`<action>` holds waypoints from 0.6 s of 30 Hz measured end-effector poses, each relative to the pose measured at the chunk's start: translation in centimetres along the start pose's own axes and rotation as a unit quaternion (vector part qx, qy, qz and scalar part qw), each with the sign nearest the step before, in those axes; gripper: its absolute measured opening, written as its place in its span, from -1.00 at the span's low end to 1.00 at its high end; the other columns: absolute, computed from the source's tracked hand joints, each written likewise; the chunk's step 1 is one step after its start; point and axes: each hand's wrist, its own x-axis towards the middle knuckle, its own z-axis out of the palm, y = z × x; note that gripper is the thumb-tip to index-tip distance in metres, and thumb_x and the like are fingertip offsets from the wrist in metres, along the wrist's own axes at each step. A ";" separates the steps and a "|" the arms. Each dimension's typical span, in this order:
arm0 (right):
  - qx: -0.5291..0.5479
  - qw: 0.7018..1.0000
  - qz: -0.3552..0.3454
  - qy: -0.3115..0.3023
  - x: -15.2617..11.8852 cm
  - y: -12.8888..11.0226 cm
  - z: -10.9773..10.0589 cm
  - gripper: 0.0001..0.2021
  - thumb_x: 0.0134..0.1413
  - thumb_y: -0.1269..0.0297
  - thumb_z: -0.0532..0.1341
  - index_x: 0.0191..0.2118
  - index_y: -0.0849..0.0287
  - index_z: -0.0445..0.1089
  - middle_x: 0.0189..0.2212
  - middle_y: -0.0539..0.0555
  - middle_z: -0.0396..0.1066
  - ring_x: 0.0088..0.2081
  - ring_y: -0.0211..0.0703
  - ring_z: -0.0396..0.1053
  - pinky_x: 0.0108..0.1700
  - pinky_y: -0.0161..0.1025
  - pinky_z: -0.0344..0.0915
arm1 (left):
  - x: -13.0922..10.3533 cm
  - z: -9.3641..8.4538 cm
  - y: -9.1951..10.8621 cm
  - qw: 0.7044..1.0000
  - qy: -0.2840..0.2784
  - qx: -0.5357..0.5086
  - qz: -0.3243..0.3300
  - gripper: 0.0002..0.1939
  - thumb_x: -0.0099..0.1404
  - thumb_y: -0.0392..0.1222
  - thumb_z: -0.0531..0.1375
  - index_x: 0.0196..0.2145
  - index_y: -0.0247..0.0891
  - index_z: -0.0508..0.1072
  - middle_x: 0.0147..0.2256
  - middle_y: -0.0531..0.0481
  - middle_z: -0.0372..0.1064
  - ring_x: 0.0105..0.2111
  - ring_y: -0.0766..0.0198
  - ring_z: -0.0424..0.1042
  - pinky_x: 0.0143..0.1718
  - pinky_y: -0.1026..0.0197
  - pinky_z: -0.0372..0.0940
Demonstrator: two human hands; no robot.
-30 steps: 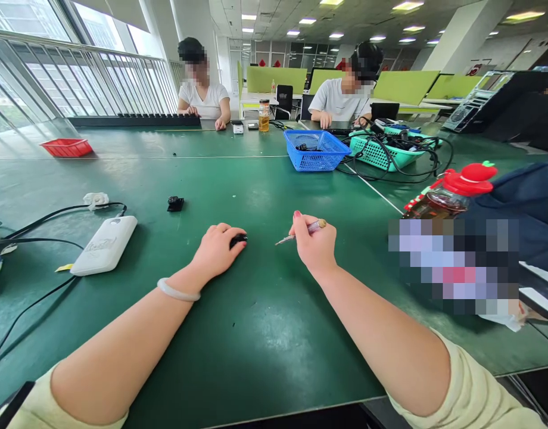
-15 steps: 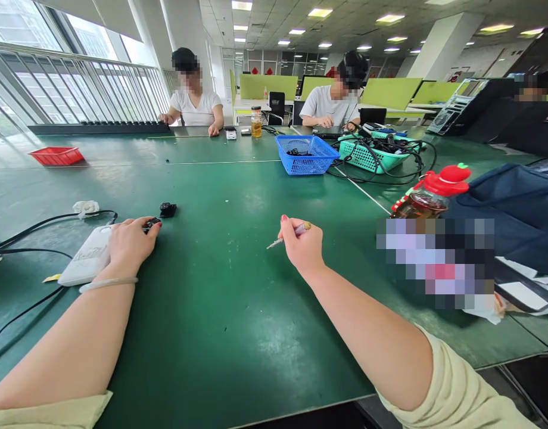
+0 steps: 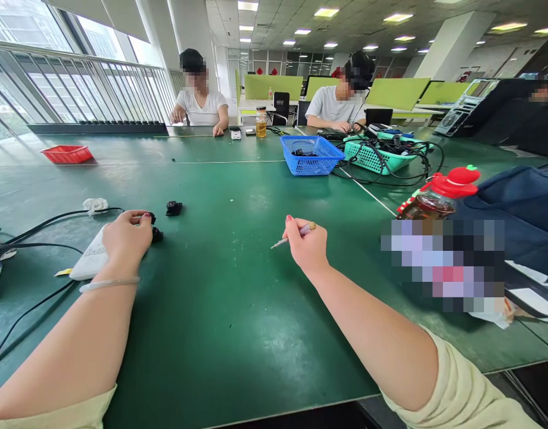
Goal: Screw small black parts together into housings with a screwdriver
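Observation:
My left hand (image 3: 127, 237) is closed in a pinch on a small black part (image 3: 152, 218), mostly hidden by the fingers. Just below the fingertips is a second small black piece (image 3: 157, 235), and a little farther right a black block (image 3: 174, 208) lies on the green table (image 3: 238, 286). A white power bank-like box (image 3: 90, 262) is partly covered by my left hand. In my right hand (image 3: 308, 243), held like a pen, is a slim small screwdriver (image 3: 306, 229) with a thin metal tip pointing down and left above the table.
Black cables (image 3: 37, 245) run along the left. A red tray (image 3: 67, 154), a blue basket (image 3: 312, 156) and a green basket (image 3: 381, 156) full of cables stand farther back. On the right are a red-lidded bottle (image 3: 439, 193) and a dark bag (image 3: 519, 208). Two people sit opposite.
My left hand has drawn its fingers together and tilted up, uncovering the black piece beneath. The view has shifted slightly. My right hand keeps the same grip.

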 end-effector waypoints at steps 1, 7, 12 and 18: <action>0.000 1.000 0.000 0.000 0.0 0.0 0.0 -0.48 0.26 0.02 0.05 -0.70 0.12 0.20 -0.76 -0.07 0.07 -0.66 -0.30 0.08 -0.53 -0.28 0.06 | 0.0 -0.2 -0.1 1.000 -0.001 0.013 -0.004 -0.60 0.30 -0.01 0.11 -0.04 -0.26 0.54 -0.09 -0.17 0.54 0.00 -0.10 0.36 -0.01 -0.01 0.23; 0.001 1.000 0.001 -0.003 0.0 0.0 0.0 -0.47 0.27 0.00 0.05 -0.70 0.11 0.20 -0.77 -0.07 0.08 -0.66 -0.29 0.09 -0.53 -0.28 0.08 | 0.5 -0.8 -0.7 0.997 -0.016 0.069 -0.010 -0.58 0.22 0.02 0.15 -0.09 -0.24 0.58 -0.16 -0.15 0.55 -0.08 -0.07 0.41 -0.08 0.03 0.26; 0.001 1.000 0.005 -0.001 0.0 0.1 0.0 -0.47 0.26 -0.01 0.05 -0.70 0.11 0.21 -0.77 -0.07 0.09 -0.67 -0.29 0.09 -0.53 -0.28 0.08 | 0.7 -1.0 -0.9 0.997 -0.048 0.067 -0.008 -0.58 0.17 -0.06 0.17 -0.04 -0.18 0.58 -0.19 -0.07 0.56 -0.18 0.01 0.43 -0.19 0.12 0.28; 0.001 1.000 0.002 -0.006 0.0 0.2 0.0 -0.47 0.27 0.01 0.05 -0.70 0.11 0.20 -0.76 -0.07 0.08 -0.67 -0.29 0.08 -0.54 -0.28 0.06 | 0.5 -1.3 -0.5 0.994 -0.080 0.077 0.008 -0.54 0.24 -0.05 0.11 0.06 -0.11 0.53 -0.26 -0.04 0.55 -0.28 0.05 0.42 -0.25 0.14 0.24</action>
